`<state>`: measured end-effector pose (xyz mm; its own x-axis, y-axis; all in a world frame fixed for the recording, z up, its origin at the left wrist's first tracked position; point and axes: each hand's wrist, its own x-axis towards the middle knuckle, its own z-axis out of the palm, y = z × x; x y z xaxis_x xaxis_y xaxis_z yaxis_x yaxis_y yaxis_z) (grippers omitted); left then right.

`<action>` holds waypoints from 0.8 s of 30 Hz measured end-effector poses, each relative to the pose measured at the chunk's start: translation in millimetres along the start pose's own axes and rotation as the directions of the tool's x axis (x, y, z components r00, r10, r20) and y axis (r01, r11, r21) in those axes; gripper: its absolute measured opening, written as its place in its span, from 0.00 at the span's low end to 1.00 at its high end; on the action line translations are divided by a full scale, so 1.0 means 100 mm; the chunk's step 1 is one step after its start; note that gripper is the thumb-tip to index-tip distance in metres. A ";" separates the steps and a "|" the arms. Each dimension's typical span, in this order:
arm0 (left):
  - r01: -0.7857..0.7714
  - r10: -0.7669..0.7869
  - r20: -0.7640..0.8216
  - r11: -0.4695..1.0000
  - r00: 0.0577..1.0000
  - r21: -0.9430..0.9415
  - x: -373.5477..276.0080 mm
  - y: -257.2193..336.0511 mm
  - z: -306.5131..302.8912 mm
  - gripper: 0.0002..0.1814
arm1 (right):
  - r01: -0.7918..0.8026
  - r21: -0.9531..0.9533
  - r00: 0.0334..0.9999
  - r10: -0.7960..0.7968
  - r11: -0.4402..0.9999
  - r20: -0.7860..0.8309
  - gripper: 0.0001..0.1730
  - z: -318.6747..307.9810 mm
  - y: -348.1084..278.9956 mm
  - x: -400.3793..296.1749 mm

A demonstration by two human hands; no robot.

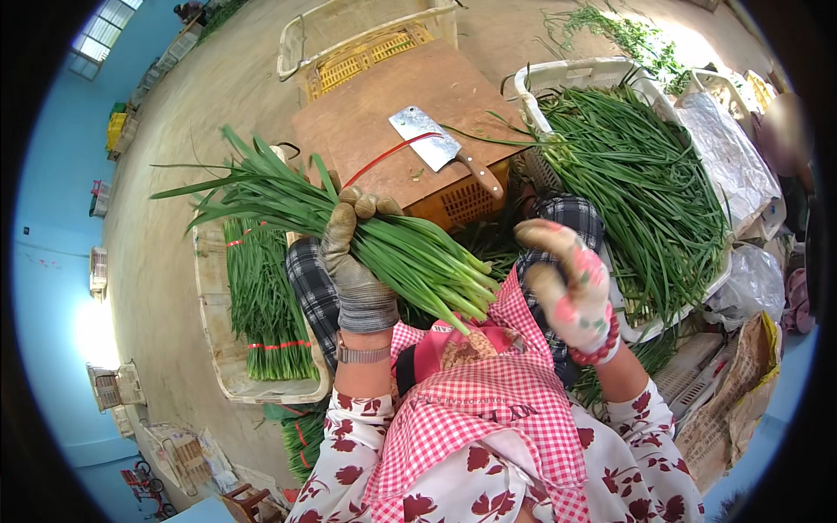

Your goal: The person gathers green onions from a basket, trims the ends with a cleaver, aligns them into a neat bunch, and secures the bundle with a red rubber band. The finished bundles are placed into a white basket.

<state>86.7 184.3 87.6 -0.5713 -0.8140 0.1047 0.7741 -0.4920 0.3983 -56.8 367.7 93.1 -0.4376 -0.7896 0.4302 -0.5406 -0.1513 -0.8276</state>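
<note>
My left hand (359, 261), in a grey-brown work glove, is closed around a bunch of long green leafy stalks, apparently garlic chives (418, 252). Their pale cut ends point toward my right hand (569, 287), which wears a floral glove, is slightly blurred and holds nothing, its fingers apart. Beyond the bunch a cleaver (428, 138) with a wooden handle lies on a brown board (366, 111). A red tie strip (386, 157) reaches from near my left hand to the blade. At the right, a white plastic crate (533, 108) is heaped with loose chives (634, 183).
At the left, a white crate (212, 327) holds chive bundles (268, 294) bound with red bands. The board rests on an orange crate (467, 199). Behind it stands an empty white crate (366, 16). A clear plastic bag (752, 281) and a brown sack (726, 405) lie at the right.
</note>
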 end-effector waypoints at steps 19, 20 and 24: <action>-0.019 0.062 -0.183 0.973 0.981 0.231 -0.09 -0.01 -0.38 0.12 | 0.297 -0.404 0.930 -0.167 0.865 0.326 0.11 0.56 0.07 0.14; -0.009 0.069 -0.183 0.950 0.981 0.312 -0.08 0.03 -0.38 0.12 | 0.307 -0.418 0.930 -0.177 0.855 0.321 0.11 0.59 0.06 0.15; -0.050 0.173 -0.191 0.851 0.966 0.522 -0.09 0.25 -0.40 0.10 | 0.295 -0.483 0.917 -0.102 0.824 0.386 0.07 0.57 0.08 -0.01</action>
<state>122.2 167.5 60.3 -0.3657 -0.9307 -0.0037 0.5451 -0.2174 0.8097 -19.4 333.0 65.4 -0.0687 -0.9380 0.3396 -0.9218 -0.0705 -0.3812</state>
